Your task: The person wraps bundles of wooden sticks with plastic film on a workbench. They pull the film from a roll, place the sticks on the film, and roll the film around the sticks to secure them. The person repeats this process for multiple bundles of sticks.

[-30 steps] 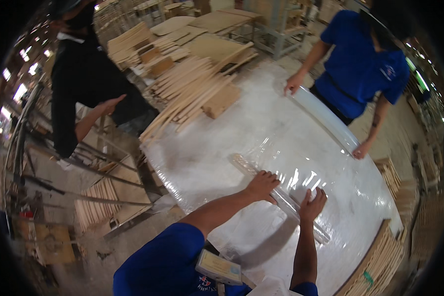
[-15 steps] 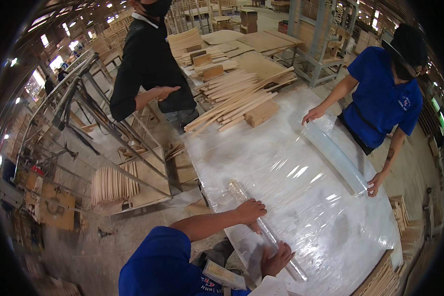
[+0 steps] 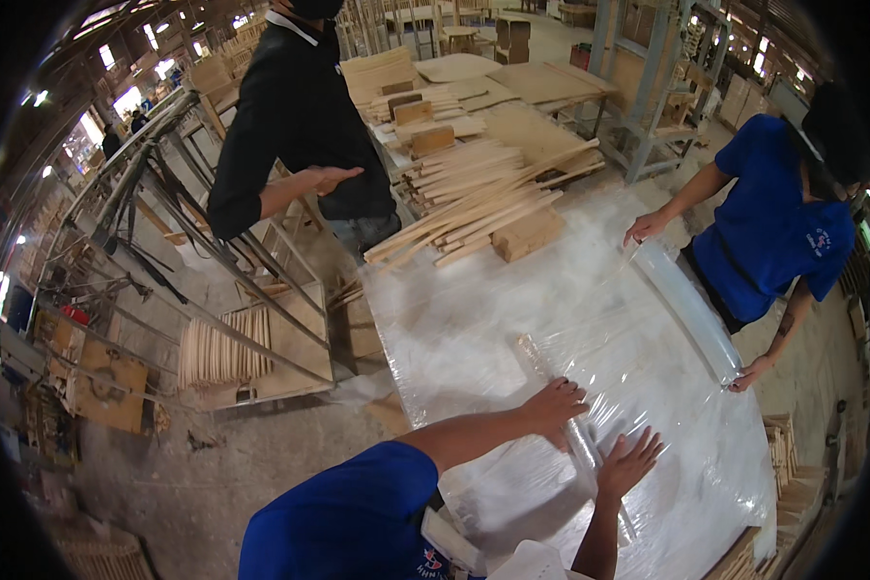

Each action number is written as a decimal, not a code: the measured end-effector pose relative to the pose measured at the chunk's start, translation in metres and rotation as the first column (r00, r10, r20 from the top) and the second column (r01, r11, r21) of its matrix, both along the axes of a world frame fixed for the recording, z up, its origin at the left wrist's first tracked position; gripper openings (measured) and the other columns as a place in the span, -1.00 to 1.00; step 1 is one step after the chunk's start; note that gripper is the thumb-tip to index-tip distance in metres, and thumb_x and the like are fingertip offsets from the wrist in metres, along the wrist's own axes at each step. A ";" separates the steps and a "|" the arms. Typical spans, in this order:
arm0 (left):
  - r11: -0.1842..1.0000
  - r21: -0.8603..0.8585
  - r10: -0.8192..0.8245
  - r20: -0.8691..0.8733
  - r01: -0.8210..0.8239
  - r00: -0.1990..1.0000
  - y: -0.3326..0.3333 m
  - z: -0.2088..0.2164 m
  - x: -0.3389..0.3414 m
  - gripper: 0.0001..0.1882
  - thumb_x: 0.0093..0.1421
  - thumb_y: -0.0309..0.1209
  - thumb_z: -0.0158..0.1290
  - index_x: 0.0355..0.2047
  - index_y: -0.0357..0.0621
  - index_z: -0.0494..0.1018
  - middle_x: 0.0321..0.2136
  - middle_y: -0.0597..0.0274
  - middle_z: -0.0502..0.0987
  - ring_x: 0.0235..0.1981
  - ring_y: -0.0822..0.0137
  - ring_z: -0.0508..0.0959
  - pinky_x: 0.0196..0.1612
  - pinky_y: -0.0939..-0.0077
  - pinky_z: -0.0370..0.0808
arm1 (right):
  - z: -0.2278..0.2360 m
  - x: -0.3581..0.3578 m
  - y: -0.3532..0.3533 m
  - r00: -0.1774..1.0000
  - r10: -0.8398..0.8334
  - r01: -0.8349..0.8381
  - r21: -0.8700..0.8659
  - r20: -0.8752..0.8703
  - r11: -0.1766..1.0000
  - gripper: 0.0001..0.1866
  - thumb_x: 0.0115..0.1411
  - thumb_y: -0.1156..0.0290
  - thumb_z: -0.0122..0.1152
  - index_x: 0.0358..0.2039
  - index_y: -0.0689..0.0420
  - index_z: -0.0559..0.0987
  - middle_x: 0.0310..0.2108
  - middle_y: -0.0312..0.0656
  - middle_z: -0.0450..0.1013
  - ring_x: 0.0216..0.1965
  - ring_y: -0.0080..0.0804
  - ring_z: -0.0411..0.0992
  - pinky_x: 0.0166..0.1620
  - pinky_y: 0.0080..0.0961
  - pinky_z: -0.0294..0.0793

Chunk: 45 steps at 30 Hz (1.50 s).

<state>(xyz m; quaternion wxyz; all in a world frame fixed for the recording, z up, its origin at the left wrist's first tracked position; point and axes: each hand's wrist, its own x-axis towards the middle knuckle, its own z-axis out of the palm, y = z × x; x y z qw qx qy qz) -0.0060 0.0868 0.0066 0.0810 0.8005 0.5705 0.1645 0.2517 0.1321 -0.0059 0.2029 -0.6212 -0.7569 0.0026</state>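
Observation:
A thin roll of clear plastic film (image 3: 582, 447) lies slantwise on a film-covered table (image 3: 445, 329), one bare core end showing at its far tip. Across the roll's middle rests my left hand (image 3: 555, 404), fingers apart over its top and not closed round it. Nearer me, my right hand (image 3: 630, 466) lies against the roll with its fingers spread. Clear film runs from this roll toward a thicker roll of film (image 3: 686, 311), which a co-worker in a blue shirt (image 3: 778, 222) holds by both ends at the table's right side.
Loose wooden sticks (image 3: 474, 198) and wood blocks (image 3: 530, 234) cover the table's far end. A person in black (image 3: 304, 126) stands at the far left of it. Left of the table are a metal rack (image 3: 227, 256) and a bundle of sticks (image 3: 224, 350). More wood pieces (image 3: 788, 454) sit at right.
Both my hands and the thin roll have moved away from me and to the right across the table. My right hand's fingers are spread wider. The co-worker still holds the thicker roll.

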 end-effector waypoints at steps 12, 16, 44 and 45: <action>0.999 -0.025 0.024 0.063 -0.022 0.998 -0.012 -0.026 -0.004 -0.06 -0.20 0.37 0.41 -0.02 -0.14 0.59 -0.04 0.13 0.61 0.12 0.14 0.56 0.26 0.15 0.39 | -0.005 0.023 -0.105 0.990 0.108 -0.105 0.038 -0.087 0.994 -0.36 0.13 -0.06 0.56 0.03 0.13 0.56 -0.03 0.03 0.53 0.05 0.13 0.44 0.16 0.05 0.40; 0.979 -0.204 -0.011 -0.035 0.004 0.999 -0.072 -0.015 -0.008 -0.09 -0.25 0.39 0.43 -0.14 -0.11 0.58 -0.15 0.18 0.61 0.02 0.14 0.59 0.15 0.17 0.44 | 0.004 0.030 -0.154 0.979 0.183 -0.184 -0.010 -0.088 0.983 -0.37 0.12 -0.12 0.54 -0.03 0.11 0.59 -0.10 -0.01 0.53 -0.03 0.12 0.47 0.07 0.01 0.42; 0.996 -0.017 -0.089 0.160 0.093 0.983 0.053 -0.022 -0.009 -0.03 -0.23 0.49 0.35 -0.10 -0.13 0.63 -0.12 0.20 0.64 -0.02 0.12 0.59 0.11 0.19 0.46 | -0.003 0.014 0.026 0.958 0.124 -0.097 0.113 -0.257 0.989 -0.72 0.42 0.27 0.30 -0.06 0.24 0.61 -0.12 0.06 0.55 -0.04 0.16 0.49 0.07 0.03 0.49; 0.996 -0.038 -0.075 0.149 0.082 0.986 0.052 -0.019 -0.009 -0.03 -0.23 0.48 0.36 -0.10 -0.13 0.63 -0.14 0.20 0.64 -0.03 0.11 0.59 0.10 0.19 0.47 | -0.005 0.022 0.012 0.963 0.100 -0.091 0.050 -0.250 0.995 -0.70 0.42 0.23 0.31 -0.09 0.23 0.60 -0.16 0.04 0.54 -0.08 0.16 0.50 0.03 0.04 0.49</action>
